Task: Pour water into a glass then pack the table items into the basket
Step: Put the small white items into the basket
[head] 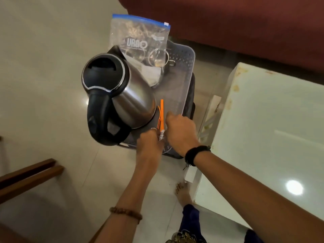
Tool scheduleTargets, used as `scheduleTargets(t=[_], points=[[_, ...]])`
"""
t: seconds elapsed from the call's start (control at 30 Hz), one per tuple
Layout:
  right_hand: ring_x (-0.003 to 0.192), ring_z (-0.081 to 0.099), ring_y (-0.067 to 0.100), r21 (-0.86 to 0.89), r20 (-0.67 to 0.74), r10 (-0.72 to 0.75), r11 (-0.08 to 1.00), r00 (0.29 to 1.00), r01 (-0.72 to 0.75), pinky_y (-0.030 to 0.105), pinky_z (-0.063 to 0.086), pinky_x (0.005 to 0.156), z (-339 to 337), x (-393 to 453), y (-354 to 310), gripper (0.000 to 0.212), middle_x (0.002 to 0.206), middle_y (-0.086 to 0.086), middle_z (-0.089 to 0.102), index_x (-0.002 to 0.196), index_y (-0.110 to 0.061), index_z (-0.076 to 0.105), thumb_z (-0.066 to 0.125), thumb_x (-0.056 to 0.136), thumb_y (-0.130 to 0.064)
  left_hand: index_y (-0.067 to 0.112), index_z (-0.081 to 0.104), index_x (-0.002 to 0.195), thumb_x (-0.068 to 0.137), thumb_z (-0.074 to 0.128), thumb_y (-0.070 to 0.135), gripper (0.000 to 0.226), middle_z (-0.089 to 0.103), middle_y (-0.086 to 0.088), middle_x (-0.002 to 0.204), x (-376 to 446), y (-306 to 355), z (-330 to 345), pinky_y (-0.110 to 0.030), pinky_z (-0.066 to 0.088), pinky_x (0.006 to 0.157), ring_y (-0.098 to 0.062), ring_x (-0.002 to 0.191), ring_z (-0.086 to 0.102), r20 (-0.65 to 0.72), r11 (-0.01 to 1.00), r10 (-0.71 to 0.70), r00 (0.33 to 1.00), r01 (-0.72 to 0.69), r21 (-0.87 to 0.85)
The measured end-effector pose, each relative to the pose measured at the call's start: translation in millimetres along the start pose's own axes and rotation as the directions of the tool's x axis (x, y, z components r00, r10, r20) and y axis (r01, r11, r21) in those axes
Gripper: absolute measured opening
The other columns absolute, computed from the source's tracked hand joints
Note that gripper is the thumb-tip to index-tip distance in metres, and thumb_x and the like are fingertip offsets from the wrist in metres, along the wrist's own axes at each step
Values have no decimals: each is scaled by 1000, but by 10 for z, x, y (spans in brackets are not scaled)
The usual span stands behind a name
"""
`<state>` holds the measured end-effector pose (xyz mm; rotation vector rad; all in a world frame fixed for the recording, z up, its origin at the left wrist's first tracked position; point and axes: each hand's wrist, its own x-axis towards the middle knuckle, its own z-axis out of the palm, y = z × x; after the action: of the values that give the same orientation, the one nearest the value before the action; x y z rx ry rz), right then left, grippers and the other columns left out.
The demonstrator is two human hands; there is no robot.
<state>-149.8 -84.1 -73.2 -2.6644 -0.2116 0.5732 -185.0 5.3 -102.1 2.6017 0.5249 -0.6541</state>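
Basket (182,79): grey perforated plastic, on the floor between the white table (263,137) and open tile, apparently atop a dark case. Already loaded. Steel kettle (121,95) with black lid and handle stands at the near-left end, leaning out over the rim from this angle. Clear zip bag (140,39) with blue seal is propped upright at the far end; a glass (157,57) seems to sit behind or inside it, hard to tell which.

Orange pen (161,114) lies just beside the kettle's base, pointing away from the person. Left hand (150,144) pinches its near end, fingers curled around the tip. Right hand (180,130) sits just right of the pen, fingers curled down toward the basket floor; whether they hold anything cannot be told.

Risks, as judged:
- Kettle looks top-heavy and close to the edge; a knock from the left wrist could tip it onto the tile.
- Pen is slim; it may slip under the kettle or catch in the perforations.
- Bag is only leaning; jostling the basket could topple it onto the glass.
- If the glass holds water, any shove could spill it.
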Motion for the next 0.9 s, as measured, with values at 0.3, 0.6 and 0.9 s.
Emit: scheduleTargets(t=[0.3,0.6,0.9], points=[[62,50,24,-168,63,10,986,998,1,27,28,50,41,58,18,37,56,1,40,56,-13,35,44,88,2,3,59,93,91,48,16,17,65,-20,96,98,-90,136,-45,52,81,-38,94,61,-12,999,9,1000,-9,-31],[83,65,19,361,-270,-23,924,963,124,22,45,63,-56,-348,527,18,98,4,70,105,-14,62,47,96,-18,16,62,97,91,53,17,11,63,-3,93,-281,252,128,-24,48,76,-18,85,60,-306,926,81,949,-185,-329],[50,47,-3,764,-265,522,627,811,-154,15,35,57,-419,-1479,2539,9,87,-16,66,92,-27,62,55,91,-21,11,66,98,89,58,7,13,57,10,93,-1112,2078,948,2,40,75,7,78,55,-188,765,561,806,-592,-254]])
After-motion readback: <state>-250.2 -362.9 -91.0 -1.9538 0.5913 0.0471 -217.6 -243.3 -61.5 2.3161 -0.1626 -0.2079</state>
